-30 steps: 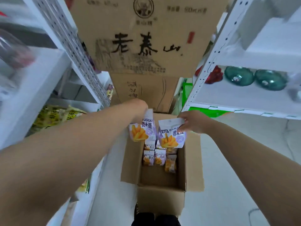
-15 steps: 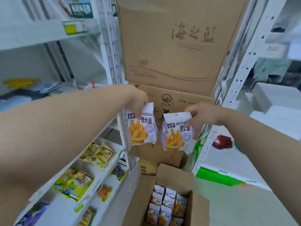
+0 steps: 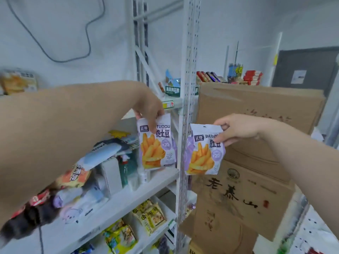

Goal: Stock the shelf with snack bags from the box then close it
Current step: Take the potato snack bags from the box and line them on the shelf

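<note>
Snack bags are in the air, one in each hand, at the front of the shelving. The left grip (image 3: 148, 107) pinches the top edge of the left snack bag (image 3: 157, 149) between thumb and fingers, so it hangs upright just in front of the middle shelf (image 3: 139, 189), near its right end. The right grip (image 3: 236, 130) pinches the top corner of the right snack bag (image 3: 203, 154), which hangs on the other side of the white upright post (image 3: 185, 88), in front of the stacked cardboard cartons (image 3: 256, 110). The two bags do not touch. The box they come from is not in view, so one cannot tell how many remain in it.

The step in hand seems to be the carrying of two bags to the shelf; the stocking is under way and the closing of the box is not yet done. The middle shelf is crowded with a spray bottle (image 3: 124, 169), a white carton (image 3: 111, 173) and soft packets, and bare board shows mostly along its front edge. The next move probably calls for bringing the left bag over that edge and setting it on its bottom, then leading the right bag around the post. The risk is that a bag knocks the bottle or falls flat when released
</note>
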